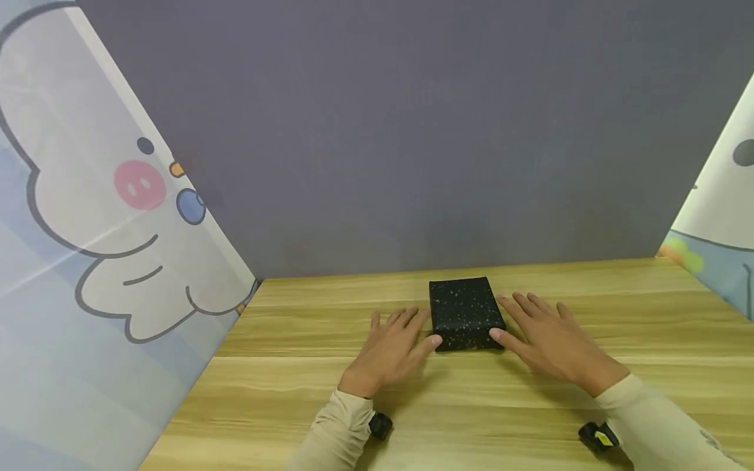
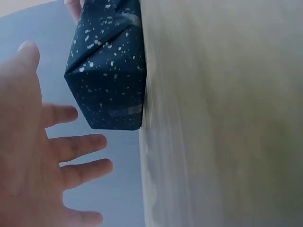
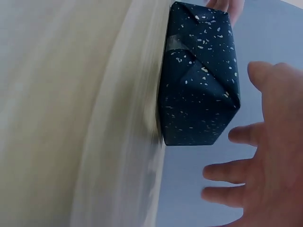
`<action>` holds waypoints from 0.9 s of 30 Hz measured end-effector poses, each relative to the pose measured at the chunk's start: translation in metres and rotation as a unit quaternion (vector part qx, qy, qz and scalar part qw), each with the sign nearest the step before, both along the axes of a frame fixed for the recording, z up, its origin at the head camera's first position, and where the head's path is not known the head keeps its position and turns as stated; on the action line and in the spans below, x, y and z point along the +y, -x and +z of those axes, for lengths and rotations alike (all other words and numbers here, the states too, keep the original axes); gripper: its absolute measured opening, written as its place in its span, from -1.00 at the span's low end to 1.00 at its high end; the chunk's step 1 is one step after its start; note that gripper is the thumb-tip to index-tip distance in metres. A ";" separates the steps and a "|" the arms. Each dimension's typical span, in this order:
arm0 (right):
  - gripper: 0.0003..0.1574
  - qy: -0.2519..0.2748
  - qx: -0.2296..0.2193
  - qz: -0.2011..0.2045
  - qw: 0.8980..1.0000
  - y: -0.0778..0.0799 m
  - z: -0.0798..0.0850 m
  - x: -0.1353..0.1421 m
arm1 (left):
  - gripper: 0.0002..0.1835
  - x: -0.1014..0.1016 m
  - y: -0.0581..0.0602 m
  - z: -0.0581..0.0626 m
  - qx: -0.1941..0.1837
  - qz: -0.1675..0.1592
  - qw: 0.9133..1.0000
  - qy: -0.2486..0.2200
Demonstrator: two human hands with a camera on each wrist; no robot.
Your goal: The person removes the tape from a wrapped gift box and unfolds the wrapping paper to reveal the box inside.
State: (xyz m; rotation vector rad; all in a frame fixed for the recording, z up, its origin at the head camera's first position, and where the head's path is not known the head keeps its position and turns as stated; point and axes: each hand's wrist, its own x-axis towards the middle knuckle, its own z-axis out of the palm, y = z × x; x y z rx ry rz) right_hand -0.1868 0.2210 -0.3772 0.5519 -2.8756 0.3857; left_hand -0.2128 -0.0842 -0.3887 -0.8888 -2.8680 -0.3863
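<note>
A box wrapped in dark speckled paper (image 1: pixel 464 307) lies flat on the wooden table, between my two hands. Folded paper and strips of clear tape show on its ends in both wrist views. My left hand (image 1: pixel 389 350) is at the box's left side, fingers spread and fairly straight; a gap separates its palm from the box (image 2: pixel 106 66) in the left wrist view. On the other side is my right hand (image 1: pixel 550 343), fingers also extended, its thumb near the front right corner. The right wrist view shows space between that hand (image 3: pixel 279 146) and the box (image 3: pixel 201 75).
The wooden tabletop (image 1: pixel 283 405) meets a grey panel (image 1: pixel 412 144) at the back. Sheets with cartoon prints hang at the left (image 1: pixel 71 366) and right (image 1: pixel 724 196). Each wrist wears a small black device, seen by the left sleeve (image 1: pixel 381 426) and right sleeve (image 1: pixel 597 436).
</note>
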 end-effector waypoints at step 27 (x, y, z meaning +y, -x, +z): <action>0.09 0.133 -0.099 -0.053 0.985 0.047 -0.010 -0.021 | -0.35 0.020 0.045 -0.018 -0.179 0.072 0.930 -0.312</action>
